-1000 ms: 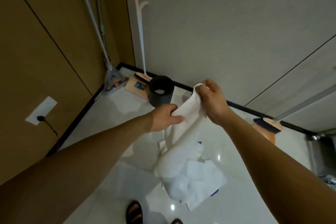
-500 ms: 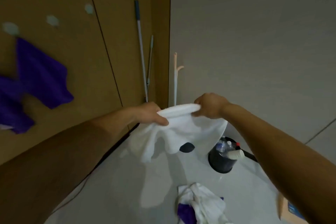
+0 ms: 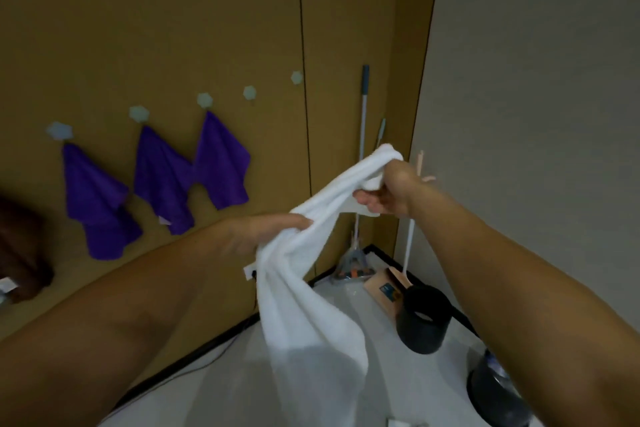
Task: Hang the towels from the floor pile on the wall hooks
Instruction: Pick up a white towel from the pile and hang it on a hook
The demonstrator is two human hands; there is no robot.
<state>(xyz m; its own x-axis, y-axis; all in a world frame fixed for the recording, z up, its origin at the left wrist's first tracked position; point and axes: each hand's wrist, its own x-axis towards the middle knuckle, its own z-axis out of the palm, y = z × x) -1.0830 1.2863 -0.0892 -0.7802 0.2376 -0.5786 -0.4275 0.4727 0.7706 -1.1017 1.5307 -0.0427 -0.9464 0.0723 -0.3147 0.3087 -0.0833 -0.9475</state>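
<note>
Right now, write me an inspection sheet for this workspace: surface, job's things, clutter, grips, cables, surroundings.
Surface: glossy white floor; the towel pile is out of view.
Job's things: white towel stretched between both hands, its tail hanging down; three purple towels hang on hooks; two free hooks to their right.
Clutter: black bucket, flat box and mop in the corner; second dark container at lower right.
Grips: left grip holds the towel partway along; right grip clutches its upper end.
Cables: dark cable along the baseboard, below a white wall socket.
Surroundings: brown panelled wall; grey wall to the right.
</note>
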